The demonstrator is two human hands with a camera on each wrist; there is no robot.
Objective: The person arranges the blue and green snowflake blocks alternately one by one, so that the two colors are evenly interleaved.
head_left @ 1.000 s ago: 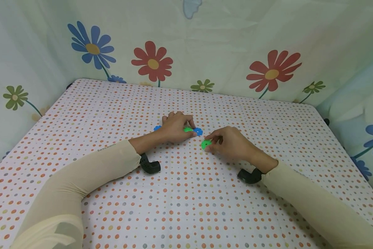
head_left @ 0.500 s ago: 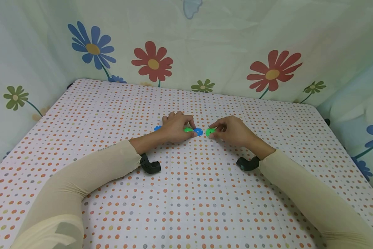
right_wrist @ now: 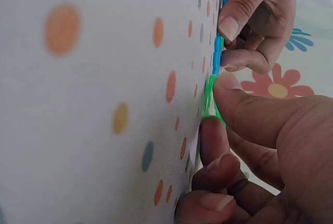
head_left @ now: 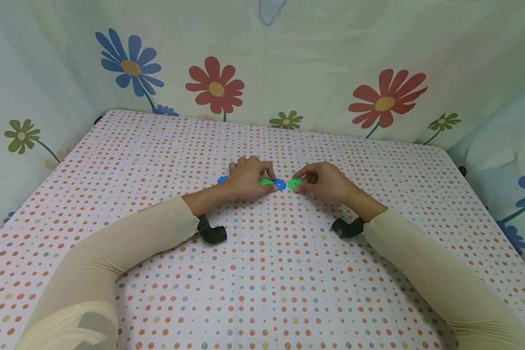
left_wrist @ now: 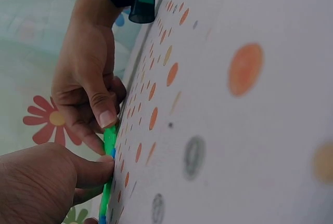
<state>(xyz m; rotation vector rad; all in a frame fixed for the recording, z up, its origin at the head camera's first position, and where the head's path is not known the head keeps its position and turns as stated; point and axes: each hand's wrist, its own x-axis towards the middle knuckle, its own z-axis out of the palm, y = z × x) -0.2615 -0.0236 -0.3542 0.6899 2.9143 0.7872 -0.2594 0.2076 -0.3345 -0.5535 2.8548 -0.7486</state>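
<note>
My left hand (head_left: 249,180) lies over a row of flat notched plastic discs. Its thumb and index finger pinch the blue disc (head_left: 280,184) at the row's right end. Left of that is a green disc (head_left: 265,182), and another blue disc (head_left: 222,179) shows past the hand's other side; the middle of the row is hidden under the palm. Between thumb and fingers my right hand (head_left: 328,182) holds a loose green disc (head_left: 295,183), tilted in the right wrist view. Its edge is right beside the blue one; whether they touch I cannot tell.
A dotted cloth (head_left: 253,291) covers the table. Behind it hangs a flower-printed curtain (head_left: 306,58). Each wrist carries a black camera mount, the left one (head_left: 211,231) and the right one (head_left: 347,227) both low over the cloth.
My right hand has moved away from me with the green disc, level with the row, then slightly left toward the blue disc. My left hand has stayed in place.
</note>
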